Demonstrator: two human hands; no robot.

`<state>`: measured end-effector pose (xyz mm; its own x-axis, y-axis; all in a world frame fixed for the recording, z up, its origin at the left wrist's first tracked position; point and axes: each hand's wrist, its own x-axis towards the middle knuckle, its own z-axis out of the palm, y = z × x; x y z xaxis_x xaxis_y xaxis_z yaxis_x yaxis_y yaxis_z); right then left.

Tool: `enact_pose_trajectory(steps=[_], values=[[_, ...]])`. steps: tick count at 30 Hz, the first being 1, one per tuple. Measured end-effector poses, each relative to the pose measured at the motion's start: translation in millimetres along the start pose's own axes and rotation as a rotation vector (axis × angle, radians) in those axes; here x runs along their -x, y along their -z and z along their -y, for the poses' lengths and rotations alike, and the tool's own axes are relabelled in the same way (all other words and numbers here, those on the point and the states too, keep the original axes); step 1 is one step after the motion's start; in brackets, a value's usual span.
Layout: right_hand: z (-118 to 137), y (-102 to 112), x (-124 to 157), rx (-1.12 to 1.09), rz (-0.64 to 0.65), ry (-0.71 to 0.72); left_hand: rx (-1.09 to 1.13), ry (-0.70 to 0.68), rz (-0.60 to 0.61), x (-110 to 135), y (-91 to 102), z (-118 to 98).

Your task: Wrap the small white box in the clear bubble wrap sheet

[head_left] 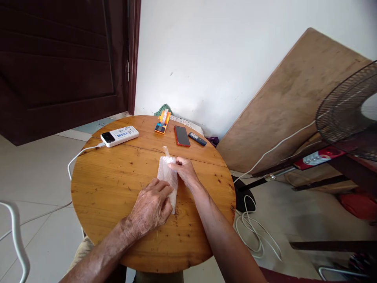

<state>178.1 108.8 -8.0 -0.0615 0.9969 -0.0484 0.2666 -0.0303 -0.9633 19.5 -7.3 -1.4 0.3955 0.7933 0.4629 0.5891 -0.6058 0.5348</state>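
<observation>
A narrow folded piece of bubble wrap [167, 171] lies on the round wooden table [118, 184] in front of me. A short strip of clear tape [166, 151] sticks out past its far end. My left hand [154, 200] rests over the near part of the wrap, its fingers bent and holding it down. With thumb and fingers pinched together, my right hand [184, 169] grips the far right corner of the wrap, close to the tape. Whether anything is inside the wrap cannot be seen.
Toward the back stand an orange tape dispenser [163, 121], a red-edged phone [182, 136] and a dark blue handheld item [197, 139]. A white power bank [119, 136] with a cable lies at left. A fan [347, 114] is at right, with coiled cable [256, 232] on the floor.
</observation>
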Motion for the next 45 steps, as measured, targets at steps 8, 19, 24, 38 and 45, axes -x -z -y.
enact_pose_trajectory(steps=[8,19,24,38,45], values=[[31.0,6.8,37.5,-0.142,0.049,0.127,-0.034,0.069,-0.077,5.2,-7.3,3.1],[37.3,4.9,133.5,0.236,0.087,0.489,-0.051,0.52,-0.053,10.2,-1.6,-2.1],[11.1,-3.6,151.8,0.419,0.036,0.715,0.156,0.379,0.004,19.2,8.2,13.3],[-3.1,-5.2,138.6,0.441,-0.03,0.823,0.45,0.162,0.092,9.9,2.8,36.7],[8.8,-0.7,91.3,-0.008,0.023,0.216,0.543,0.716,0.338,-17.5,16.1,25.7]])
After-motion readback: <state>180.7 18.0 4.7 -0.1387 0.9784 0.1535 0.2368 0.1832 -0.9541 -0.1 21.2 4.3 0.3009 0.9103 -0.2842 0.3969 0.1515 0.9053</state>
